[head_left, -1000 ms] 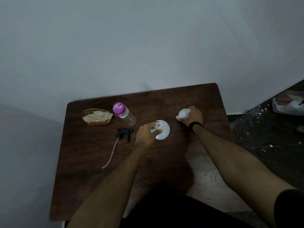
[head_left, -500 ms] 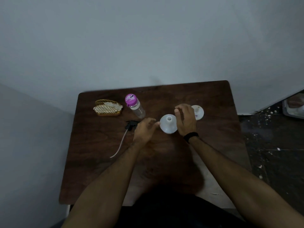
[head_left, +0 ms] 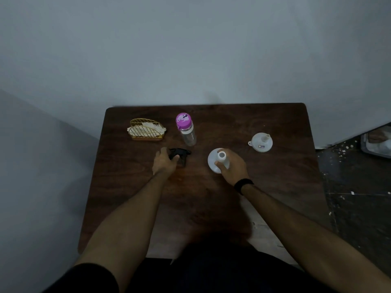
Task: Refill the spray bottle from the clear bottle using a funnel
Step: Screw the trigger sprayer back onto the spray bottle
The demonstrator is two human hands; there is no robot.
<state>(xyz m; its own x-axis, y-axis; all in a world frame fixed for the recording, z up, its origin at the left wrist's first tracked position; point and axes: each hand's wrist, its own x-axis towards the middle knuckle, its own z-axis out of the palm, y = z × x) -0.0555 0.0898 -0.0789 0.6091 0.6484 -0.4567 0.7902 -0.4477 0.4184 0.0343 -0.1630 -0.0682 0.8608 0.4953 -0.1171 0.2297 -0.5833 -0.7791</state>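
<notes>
right hand (head_left: 232, 166) wrapped round the open-necked spray bottle (head_left: 219, 160) at table centre, steadying it; left hand (head_left: 165, 162) closing on the black trigger head (head_left: 179, 154) at nine o'clock – funnel (head_left: 261, 142) parked inverted at two o'clock, clear bottle (head_left: 186, 129) at eleven, capped.

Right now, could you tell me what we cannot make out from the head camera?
- Liquid level in the white spray bottle: opaque wall, and the right hand covers part.
- Spray head dip tube: hidden under the left hand.
- Clear bottle contents: too dim.
- Funnel label: too small.
</notes>
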